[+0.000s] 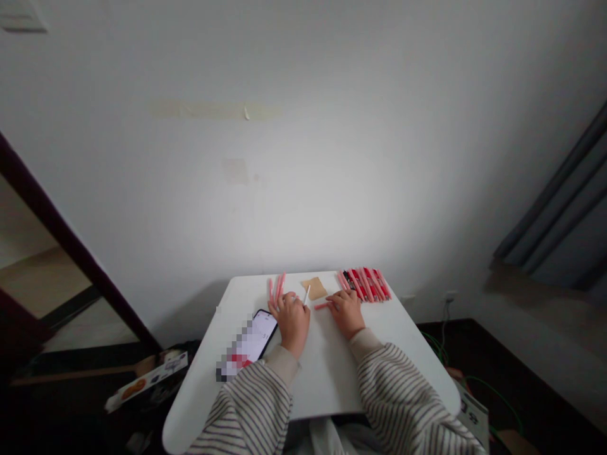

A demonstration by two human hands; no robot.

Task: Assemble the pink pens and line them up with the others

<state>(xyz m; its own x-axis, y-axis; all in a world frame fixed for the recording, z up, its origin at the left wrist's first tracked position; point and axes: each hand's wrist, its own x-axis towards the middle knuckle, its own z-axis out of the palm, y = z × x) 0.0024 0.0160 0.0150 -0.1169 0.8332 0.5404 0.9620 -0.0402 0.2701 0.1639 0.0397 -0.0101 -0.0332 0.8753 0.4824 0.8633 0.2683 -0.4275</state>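
Note:
My left hand [293, 321] is closed, knuckles up, around a slim white stick [307, 295] that looks like a pen's inner part; its tip points up past the fingers. A short pink tube [322, 306], perhaps a pen barrel or cap, juts leftward from the closed fingers of my right hand [348, 313]. Beyond both hands lies a small tan square of paper [314, 287]. A few pink pen-like sticks [279, 285] lie just past my left fingertips. Behind my right hand is a row of several pink and red pens [367, 284].
All this lies on a small white table [327, 388] against a grey-white wall [303, 208]. A phone [253, 341] with a lit screen rests beside my left wrist. Green cables [439, 347] and a box [474, 411] are on the floor to the right.

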